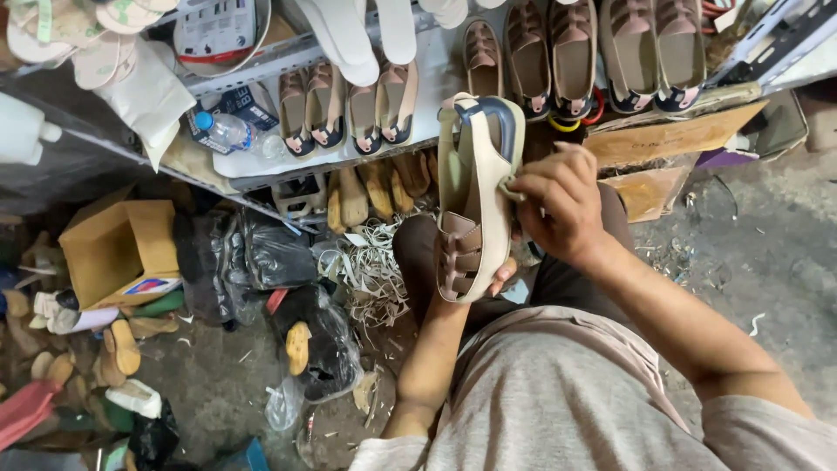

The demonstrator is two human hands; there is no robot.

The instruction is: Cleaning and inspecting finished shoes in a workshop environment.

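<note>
Grey knit shirt [558,392]; both hands [558,205] around stiff cream-soled, brown woven-strap sandal [475,201].

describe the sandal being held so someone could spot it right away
Below the metal shelf of finished sandals, look to the lap in mid-frame. The sandal there is held by both hands, left hand beneath, right hand on its strap; it alone is off the shelf.

Single head camera, steep downward look, close over hands [558,205] and lap; shelf [436,78] ahead, floor [741,253] around.
</note>
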